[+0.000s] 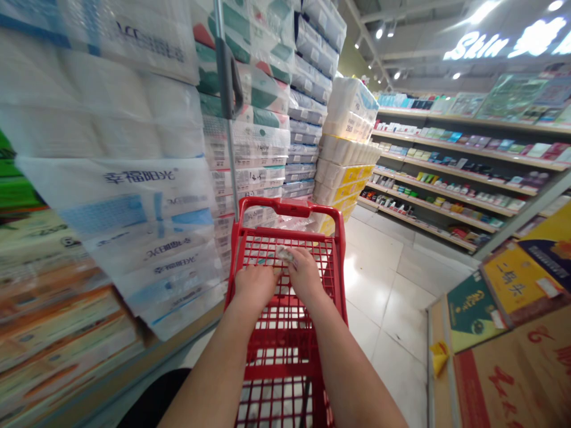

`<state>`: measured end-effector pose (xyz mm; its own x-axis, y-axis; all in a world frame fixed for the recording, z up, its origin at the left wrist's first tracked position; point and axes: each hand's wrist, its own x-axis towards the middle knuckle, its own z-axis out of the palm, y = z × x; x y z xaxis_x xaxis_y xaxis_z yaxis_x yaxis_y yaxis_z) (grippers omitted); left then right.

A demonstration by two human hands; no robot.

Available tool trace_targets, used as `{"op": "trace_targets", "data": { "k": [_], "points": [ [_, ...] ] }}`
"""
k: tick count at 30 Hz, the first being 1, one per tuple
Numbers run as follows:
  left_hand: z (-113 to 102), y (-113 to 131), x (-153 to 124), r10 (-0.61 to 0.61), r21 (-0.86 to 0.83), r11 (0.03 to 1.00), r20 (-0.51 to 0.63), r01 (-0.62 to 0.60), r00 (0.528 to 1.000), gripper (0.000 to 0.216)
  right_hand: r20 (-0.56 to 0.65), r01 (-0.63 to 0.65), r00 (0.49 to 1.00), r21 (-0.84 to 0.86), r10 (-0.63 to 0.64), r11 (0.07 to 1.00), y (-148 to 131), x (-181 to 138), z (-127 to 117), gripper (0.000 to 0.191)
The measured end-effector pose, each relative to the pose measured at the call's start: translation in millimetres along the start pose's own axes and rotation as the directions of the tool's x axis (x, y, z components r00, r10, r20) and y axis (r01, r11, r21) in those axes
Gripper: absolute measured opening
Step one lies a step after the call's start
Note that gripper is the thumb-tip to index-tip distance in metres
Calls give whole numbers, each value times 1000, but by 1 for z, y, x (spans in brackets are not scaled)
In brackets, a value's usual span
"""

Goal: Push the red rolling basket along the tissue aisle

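Note:
Both my arms reach forward over a red shopping cart [339, 279] with a grid-like basket. My left hand [256, 286] is closed, its knuckles upward, above the upper red grid; whatever its fingers hold is hidden beneath them. Just to its right, my right hand [304, 274] is closed with a small crumpled, whitish piece [285, 254], paper-like, showing at its thumb and fingers. The fingertips of the two hands are close together. Beyond them rises the cart's red frame bar [292, 207].
Tall stacks of wrapped paper rolls [134, 196] line the left side, with a grey-handled metal pole [229, 77] before them. Cartons [513, 368] stand on a low platform at right. Product shelves [446, 160] lie beyond the tiled floor [379, 267].

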<state>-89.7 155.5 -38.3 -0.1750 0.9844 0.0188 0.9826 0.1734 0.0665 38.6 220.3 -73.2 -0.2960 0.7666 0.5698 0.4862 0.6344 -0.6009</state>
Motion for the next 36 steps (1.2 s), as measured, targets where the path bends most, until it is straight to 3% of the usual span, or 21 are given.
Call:
{"op": "trace_targets", "data": {
  "k": [3,5,11,14,17,19,22,24,26,29,33,36],
  "points": [
    [1,0,0,-19,-23,1000,-20,19,1000,49,-161,-133,979,-33,126,991,-3,1,-1,39],
    [1,1,-1,-35,-32,999,-31,34,999,50,-179,-195,965,-4,191,981,-8,1,-1,35],
    [-1,-1,-1,-47,-100,994,-41,42,998,60,88,-219,975,247,204,944,-23,2,1,28],
    [0,-2,-1,-46,-98,994,-41,42,998,74,228,-371,926,413,300,832,-16,4,-4,30],
    [2,-4,-1,-1,-74,997,-43,-2,999,72,319,-450,887,446,333,773,-5,5,-13,29],
    [2,-5,-1,23,-66,997,-39,-26,999,60,298,-437,890,342,345,832,-1,5,-22,26],
    [1,-4,-1,16,-54,998,-25,-17,1000,49,144,-403,901,-68,408,913,-2,5,-38,22],
    [-1,-3,-1,7,-48,999,-13,-7,1000,49,56,-382,901,-371,431,846,-8,4,-48,24],
    [-1,-1,0,1,-45,999,-15,-2,1000,50,41,-354,892,-555,449,753,-16,4,-52,28],
    [0,0,1,-15,-43,999,-21,14,1000,53,112,-299,874,-642,473,706,-24,1,-49,29],
    [3,1,1,-30,-47,998,-7,30,1000,55,221,-199,889,-601,401,774,-24,-3,-39,31],
    [0,5,-3,-69,-55,996,-5,69,998,58,207,-235,886,-570,415,787,-21,-3,-39,36]
  ]
}}
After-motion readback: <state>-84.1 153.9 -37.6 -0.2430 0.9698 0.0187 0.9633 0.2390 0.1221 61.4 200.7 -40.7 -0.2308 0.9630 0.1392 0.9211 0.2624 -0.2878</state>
